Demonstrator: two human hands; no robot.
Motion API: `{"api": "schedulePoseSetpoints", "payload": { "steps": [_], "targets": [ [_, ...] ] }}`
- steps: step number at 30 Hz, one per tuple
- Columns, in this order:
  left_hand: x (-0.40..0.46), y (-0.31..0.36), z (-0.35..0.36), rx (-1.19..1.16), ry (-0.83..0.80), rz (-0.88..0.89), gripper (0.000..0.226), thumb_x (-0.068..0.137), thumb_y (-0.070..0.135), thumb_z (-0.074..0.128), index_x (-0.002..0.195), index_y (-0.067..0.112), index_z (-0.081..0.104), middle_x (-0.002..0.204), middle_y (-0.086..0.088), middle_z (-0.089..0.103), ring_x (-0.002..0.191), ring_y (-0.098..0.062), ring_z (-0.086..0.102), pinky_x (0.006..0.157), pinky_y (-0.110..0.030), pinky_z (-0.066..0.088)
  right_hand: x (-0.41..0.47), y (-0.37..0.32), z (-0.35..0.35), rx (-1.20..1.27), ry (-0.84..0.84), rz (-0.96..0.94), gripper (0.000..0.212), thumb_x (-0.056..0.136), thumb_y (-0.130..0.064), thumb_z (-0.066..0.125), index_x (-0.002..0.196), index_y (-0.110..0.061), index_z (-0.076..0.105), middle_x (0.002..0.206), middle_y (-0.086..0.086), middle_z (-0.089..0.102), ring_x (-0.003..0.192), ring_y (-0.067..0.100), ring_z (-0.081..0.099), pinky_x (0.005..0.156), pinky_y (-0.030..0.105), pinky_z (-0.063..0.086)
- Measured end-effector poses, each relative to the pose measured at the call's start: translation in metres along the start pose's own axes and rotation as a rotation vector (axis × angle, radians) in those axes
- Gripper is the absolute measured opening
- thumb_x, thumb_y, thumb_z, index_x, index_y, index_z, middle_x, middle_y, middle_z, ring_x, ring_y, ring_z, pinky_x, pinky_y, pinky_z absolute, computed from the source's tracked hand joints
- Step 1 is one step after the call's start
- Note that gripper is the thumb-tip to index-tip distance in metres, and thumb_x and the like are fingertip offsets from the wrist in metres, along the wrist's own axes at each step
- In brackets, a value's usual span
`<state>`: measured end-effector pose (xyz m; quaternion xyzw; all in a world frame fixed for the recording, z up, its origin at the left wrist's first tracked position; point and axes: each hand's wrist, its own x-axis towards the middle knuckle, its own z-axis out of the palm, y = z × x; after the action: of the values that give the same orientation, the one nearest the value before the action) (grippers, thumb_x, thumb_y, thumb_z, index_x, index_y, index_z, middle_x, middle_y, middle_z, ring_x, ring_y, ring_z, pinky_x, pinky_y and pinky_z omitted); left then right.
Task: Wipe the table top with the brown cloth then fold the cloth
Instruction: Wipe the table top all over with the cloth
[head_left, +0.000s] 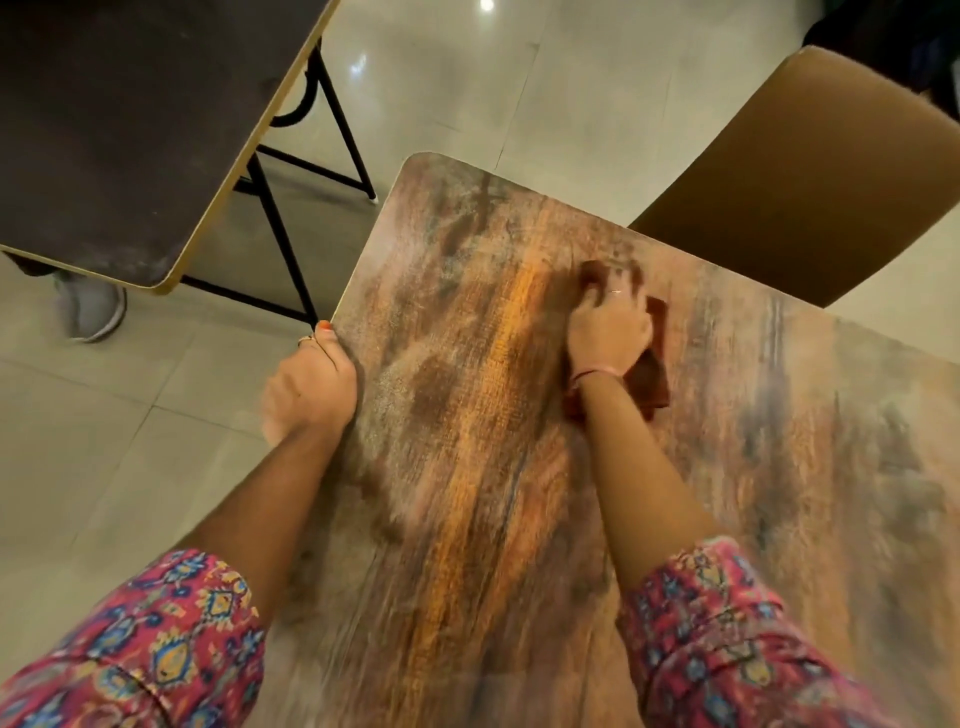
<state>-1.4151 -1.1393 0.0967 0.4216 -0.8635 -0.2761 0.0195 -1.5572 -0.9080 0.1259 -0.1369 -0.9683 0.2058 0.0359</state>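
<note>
The table top (467, 389) has a streaked wood-grain pattern in brown and orange. A folded brown cloth (652, 364) lies on it right of the middle, toward the far side. My right hand (608, 325) lies on top of the cloth and presses it against the surface, fingers pointing away from me; the image is blurred there. My left hand (311, 384) grips the left edge of the table, its fingers curled under the edge and hidden, the thumb on the rim.
A dark table (119, 130) with a pale rim and black metal legs stands at the far left. A brown chair seat (810, 182) sits beyond the table's far right edge. Someone's light shoe (93, 312) rests on the tiled floor at left.
</note>
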Motion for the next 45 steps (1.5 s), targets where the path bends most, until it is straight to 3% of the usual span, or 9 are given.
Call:
{"api": "schedulePoseSetpoints", "payload": {
  "steps": [6,14,19,28,31,34,37,40,45],
  "targets": [
    [-0.001,0.000,-0.001,0.005,0.001,0.014,0.064,0.099,0.045,0.014,0.102,-0.002,0.058,0.105,-0.031,0.062,0.097,-0.049,0.057,0.081,-0.048,0.044,-0.095,-0.020,0.016,-0.016,-0.414,-0.898,0.044,0.098,-0.031,0.043,0.142,-0.024,0.046,0.152,-0.005,0.039,0.144,0.017,0.028,0.116,0.038,0.018],
    [0.000,-0.002,0.002,0.005,0.008,0.027,0.063,0.100,0.044,0.014,0.105,0.000,0.058,0.107,-0.028,0.063,0.098,-0.046,0.057,0.082,-0.046,0.043,0.085,0.031,-0.023,-0.107,-0.158,-0.030,0.052,0.103,-0.041,0.028,0.152,-0.024,0.026,0.161,-0.004,0.018,0.149,0.020,0.011,0.119,0.054,0.004],
    [0.001,-0.001,0.001,0.014,0.016,0.056,0.059,0.101,0.040,0.017,0.105,0.000,0.058,0.109,-0.027,0.062,0.099,-0.045,0.057,0.081,-0.044,0.042,0.079,0.011,-0.001,-0.114,-0.086,0.125,0.057,0.102,-0.044,0.022,0.154,-0.023,0.019,0.162,-0.005,0.012,0.150,0.021,0.004,0.117,0.056,0.003],
    [-0.004,-0.018,-0.024,-0.307,-0.315,-0.063,0.059,0.102,0.044,0.018,0.129,0.003,0.051,0.137,-0.022,0.048,0.125,-0.034,0.045,0.104,-0.037,0.033,-0.124,-0.073,0.034,-0.110,-0.396,-0.713,0.053,0.099,-0.043,0.033,0.150,-0.028,0.030,0.159,-0.009,0.023,0.148,0.016,0.013,0.117,0.050,0.013],
    [-0.030,-0.049,-0.039,-0.449,-0.373,-0.053,0.047,0.103,0.035,0.027,0.119,0.006,0.060,0.127,-0.018,0.057,0.113,-0.025,0.053,0.092,-0.030,0.036,-0.227,-0.041,0.021,-0.102,-0.453,-0.916,0.053,0.097,-0.046,0.035,0.148,-0.030,0.035,0.158,-0.010,0.027,0.147,0.015,0.016,0.115,0.047,0.019],
    [-0.067,-0.093,-0.056,-0.597,-0.474,-0.318,0.045,0.097,0.047,0.038,0.102,0.012,0.066,0.102,-0.009,0.063,0.090,-0.020,0.058,0.083,-0.028,0.042,-0.317,0.010,0.001,-0.089,-0.551,-1.063,0.052,0.099,-0.049,0.030,0.148,-0.032,0.031,0.158,-0.011,0.026,0.148,0.015,0.014,0.117,0.046,0.016],
    [-0.097,-0.129,-0.075,-0.682,-0.538,-0.469,0.042,0.096,0.046,0.044,0.086,0.012,0.066,0.085,-0.006,0.067,0.074,-0.018,0.063,0.070,-0.027,0.047,-0.343,0.034,-0.012,-0.121,-0.585,-1.155,0.051,0.099,-0.047,0.031,0.149,-0.035,0.030,0.157,-0.012,0.029,0.147,0.015,0.019,0.115,0.045,0.021],
    [-0.117,-0.155,-0.085,-0.727,-0.540,-0.472,0.037,0.096,0.041,0.045,0.098,0.011,0.068,0.098,-0.009,0.068,0.090,-0.020,0.064,0.086,-0.032,0.048,-0.309,0.010,-0.007,-0.164,-0.571,-1.211,0.050,0.097,-0.044,0.038,0.147,-0.034,0.037,0.155,-0.010,0.032,0.145,0.016,0.026,0.114,0.044,0.023],
    [-0.138,-0.189,-0.097,-0.778,-0.688,-0.565,0.042,0.095,0.044,0.046,0.099,0.012,0.072,0.095,-0.009,0.073,0.090,-0.023,0.068,0.080,-0.030,0.050,-0.219,-0.068,0.023,-0.141,-0.421,-0.747,0.049,0.100,-0.038,0.037,0.149,-0.034,0.032,0.159,-0.013,0.022,0.148,0.013,0.014,0.119,0.046,0.014]
  ]
}}
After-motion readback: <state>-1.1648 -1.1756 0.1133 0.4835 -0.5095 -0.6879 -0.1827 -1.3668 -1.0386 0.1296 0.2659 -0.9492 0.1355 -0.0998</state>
